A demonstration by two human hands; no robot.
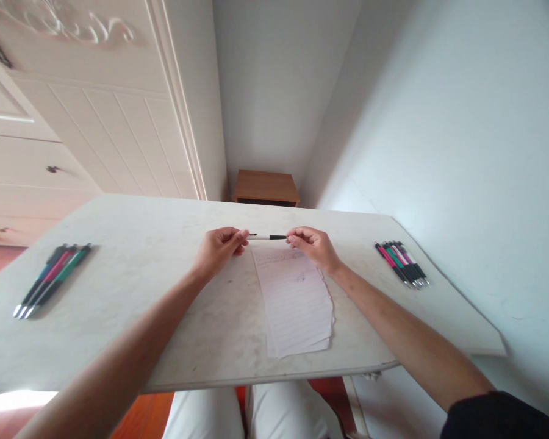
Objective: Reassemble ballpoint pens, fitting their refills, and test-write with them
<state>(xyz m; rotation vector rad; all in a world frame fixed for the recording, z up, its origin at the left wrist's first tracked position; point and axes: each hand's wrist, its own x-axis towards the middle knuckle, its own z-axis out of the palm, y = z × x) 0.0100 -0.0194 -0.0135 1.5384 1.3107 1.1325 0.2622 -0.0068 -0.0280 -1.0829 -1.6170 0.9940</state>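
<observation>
A white pen (261, 237) with a black grip is stretched level between my two hands, above the far edge of the paper. My left hand (225, 242) pinches its clip end on the left. At the other end, the fingers of my right hand (312, 244) close round the tip by the black grip, and the tip itself is hidden. Below the pen lie lined sheets of paper (297, 305) with torn right edges, overlapping one another. Handwriting covers the top lines, and a small scribble shows under them.
Three pens (55, 280), blue, pink and green, lie at the left of the white table (201, 341). Several coloured pens (401, 263) lie in a row on the right. A wooden cabinet (266, 186) stands beyond the far edge; a wall borders the right side.
</observation>
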